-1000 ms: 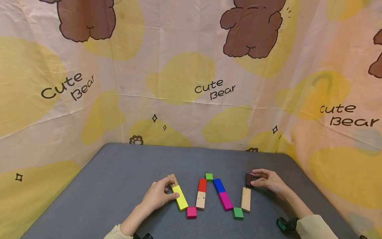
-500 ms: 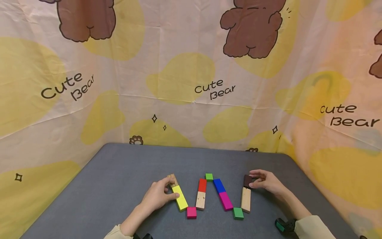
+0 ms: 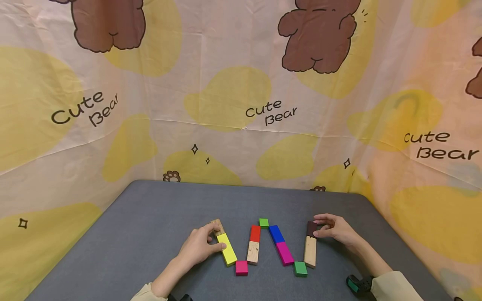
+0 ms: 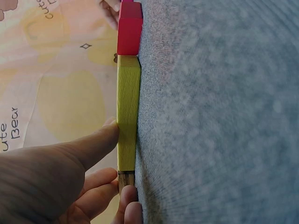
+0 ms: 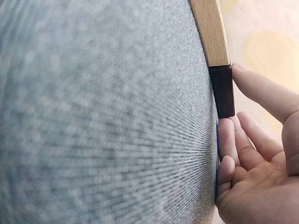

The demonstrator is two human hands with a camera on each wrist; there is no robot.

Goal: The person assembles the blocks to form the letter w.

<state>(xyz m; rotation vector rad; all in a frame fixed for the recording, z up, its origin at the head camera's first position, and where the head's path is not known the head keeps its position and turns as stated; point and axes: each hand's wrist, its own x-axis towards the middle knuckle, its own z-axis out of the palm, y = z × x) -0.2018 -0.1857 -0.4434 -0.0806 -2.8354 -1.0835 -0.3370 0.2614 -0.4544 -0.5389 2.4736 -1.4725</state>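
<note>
My left hand lies along the left end of a zigzag of coloured blocks. Its thumb touches the yellow block, and its fingers rest at the natural wooden block beyond, partly hiding it. At the right end my right hand holds the dark brown block between thumb and fingers. The right wrist view has the thumb on one face of this dark block and fingers by its far end. That block meets the end of the long pale wooden block.
Between the hands lie a pink block, a red block, a speckled wooden block, a light green block, a blue block, a magenta block and a green block. A printed cloth surrounds the grey table.
My right hand has shifted slightly left and nearer with the dark brown block, bringing it into line with the pale wooden block. My left hand has stayed in place.
</note>
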